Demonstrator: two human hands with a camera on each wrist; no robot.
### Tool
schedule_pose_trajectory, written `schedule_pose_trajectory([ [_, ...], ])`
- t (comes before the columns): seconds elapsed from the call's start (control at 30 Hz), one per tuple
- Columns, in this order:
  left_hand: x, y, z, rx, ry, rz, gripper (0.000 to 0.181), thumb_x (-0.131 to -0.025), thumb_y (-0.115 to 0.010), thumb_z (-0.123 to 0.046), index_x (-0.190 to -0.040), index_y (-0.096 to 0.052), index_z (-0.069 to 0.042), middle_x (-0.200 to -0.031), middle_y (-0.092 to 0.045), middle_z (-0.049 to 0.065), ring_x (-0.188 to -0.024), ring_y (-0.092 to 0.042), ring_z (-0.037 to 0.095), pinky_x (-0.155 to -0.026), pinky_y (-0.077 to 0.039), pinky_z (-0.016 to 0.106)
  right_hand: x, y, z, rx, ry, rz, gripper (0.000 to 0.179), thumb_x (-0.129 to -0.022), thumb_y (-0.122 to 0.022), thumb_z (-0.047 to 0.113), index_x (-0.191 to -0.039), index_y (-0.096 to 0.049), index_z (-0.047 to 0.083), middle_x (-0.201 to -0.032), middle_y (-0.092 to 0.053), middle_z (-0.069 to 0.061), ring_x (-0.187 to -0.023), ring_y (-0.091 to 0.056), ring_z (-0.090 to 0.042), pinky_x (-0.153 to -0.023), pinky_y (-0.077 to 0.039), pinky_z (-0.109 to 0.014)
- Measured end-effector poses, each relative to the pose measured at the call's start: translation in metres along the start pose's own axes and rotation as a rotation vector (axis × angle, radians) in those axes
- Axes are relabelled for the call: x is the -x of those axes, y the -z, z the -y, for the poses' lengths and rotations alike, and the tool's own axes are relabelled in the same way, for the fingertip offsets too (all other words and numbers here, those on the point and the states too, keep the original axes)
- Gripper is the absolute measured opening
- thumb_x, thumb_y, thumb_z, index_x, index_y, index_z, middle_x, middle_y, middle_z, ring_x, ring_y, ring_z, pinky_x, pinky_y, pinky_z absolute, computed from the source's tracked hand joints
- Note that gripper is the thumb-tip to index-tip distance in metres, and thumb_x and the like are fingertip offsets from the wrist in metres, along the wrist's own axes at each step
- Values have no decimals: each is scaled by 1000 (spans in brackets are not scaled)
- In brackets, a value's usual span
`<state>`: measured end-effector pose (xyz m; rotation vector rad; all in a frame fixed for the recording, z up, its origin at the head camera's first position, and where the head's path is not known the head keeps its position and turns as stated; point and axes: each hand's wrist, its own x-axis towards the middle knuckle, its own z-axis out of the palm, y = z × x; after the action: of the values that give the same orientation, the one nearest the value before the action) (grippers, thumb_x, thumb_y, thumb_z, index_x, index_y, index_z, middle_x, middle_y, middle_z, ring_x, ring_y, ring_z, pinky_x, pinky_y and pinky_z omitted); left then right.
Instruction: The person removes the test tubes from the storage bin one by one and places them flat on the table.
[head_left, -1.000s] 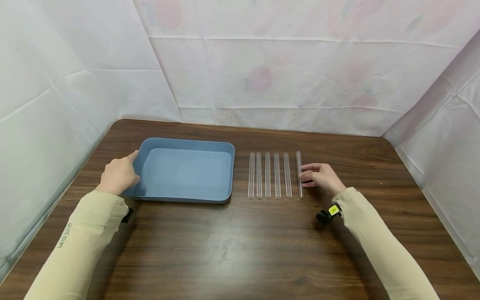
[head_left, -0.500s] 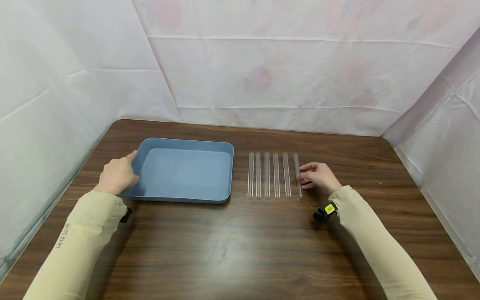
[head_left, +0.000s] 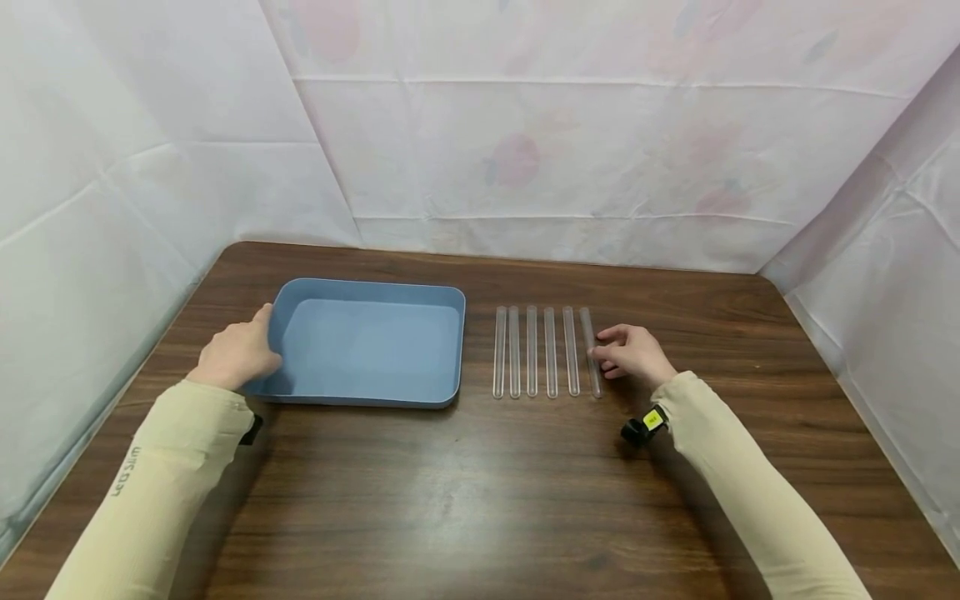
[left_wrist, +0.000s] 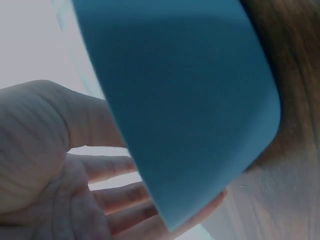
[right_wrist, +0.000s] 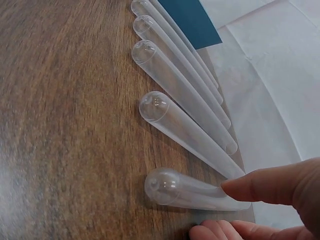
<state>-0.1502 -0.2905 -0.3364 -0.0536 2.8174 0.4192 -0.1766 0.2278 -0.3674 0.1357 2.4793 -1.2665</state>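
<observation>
My left hand [head_left: 236, 352] holds the left side of a blue rectangular tray [head_left: 345, 400]. Its thumb comes over the rim, and in the left wrist view the other fingers reach behind the tray's corner [left_wrist: 200, 110]. On the table to the right lies a row of clear test tubes [head_left: 532, 350], side by side with rounded ends toward the person. By the rightmost test tube [head_left: 588, 346] is my right hand [head_left: 633, 352]. In the right wrist view, one fingertip meets this tube [right_wrist: 185, 190] from above, while the other fingers lie beside it.
The dark wood table [head_left: 450, 500] is bounded by pale cloth [head_left: 465, 150] at the back and both sides. A black wrist camera [head_left: 637, 429] sits under the right wrist, low over the table. The tray's inside shows bare.
The rightmost test tube has moved left, closer to the others, its far end leaning further left. My right hand has shifted left with it. The left hand stays on the tray.
</observation>
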Motion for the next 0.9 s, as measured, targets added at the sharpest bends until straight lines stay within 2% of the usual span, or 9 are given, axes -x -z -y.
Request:
schedule_pose_trajectory([
  [0.1, 0, -1, 0, -20, -3, -9, 83, -81, -51, -12, -146, -8, 17, -122, -41, 48, -85, -53, 50, -63, -45, 50, 0, 0, 1, 9, 4, -1, 51, -91, -64, 16, -132, -48, -8, -108, -63, -23, -78, -66, -17, -71, -56, -32],
  [0.23, 1, -2, -2, -28, -3, -25, 82, -84, -50, -15, -145, -7, 18, -132, -26, 49, -107, -42, 63, -79, -42, 64, 1, 0, 0, 12, 3, -3, 50, -91, -63, 16, -132, -48, -8, -109, -63, -23, -78, -65, -16, -71, -56, -32],
  [0.47, 3, 0, -12, -17, -28, -48, 80, -87, -50, -17, -146, -8, 17, -132, -20, 50, -103, -43, 62, -76, -42, 63, 0, -1, 1, 12, 3, -9, 51, -90, -65, 17, -131, -49, -9, -111, -62, -25, -77, -66, -16, -70, -56, -31],
  [0.7, 2, -1, -23, -4, -65, -106, 78, -87, -51, -16, -146, -12, 16, -131, -21, 49, -113, -32, 62, -80, -38, 66, 0, -1, 3, 23, 0, -9, 50, -90, -64, 18, -131, -50, -8, -111, -61, -24, -81, -66, -19, -71, -56, -31],
  [0.9, 2, -1, -30, -26, -126, -65, 73, -90, -51, -16, -143, -17, 19, -133, -21, 49, -116, -30, 62, -84, -37, 66, 0, -1, 4, 48, -7, -4, 50, -92, -62, 20, -132, -49, -6, -115, -61, -26, -84, -67, -24, -71, -56, -32],
])
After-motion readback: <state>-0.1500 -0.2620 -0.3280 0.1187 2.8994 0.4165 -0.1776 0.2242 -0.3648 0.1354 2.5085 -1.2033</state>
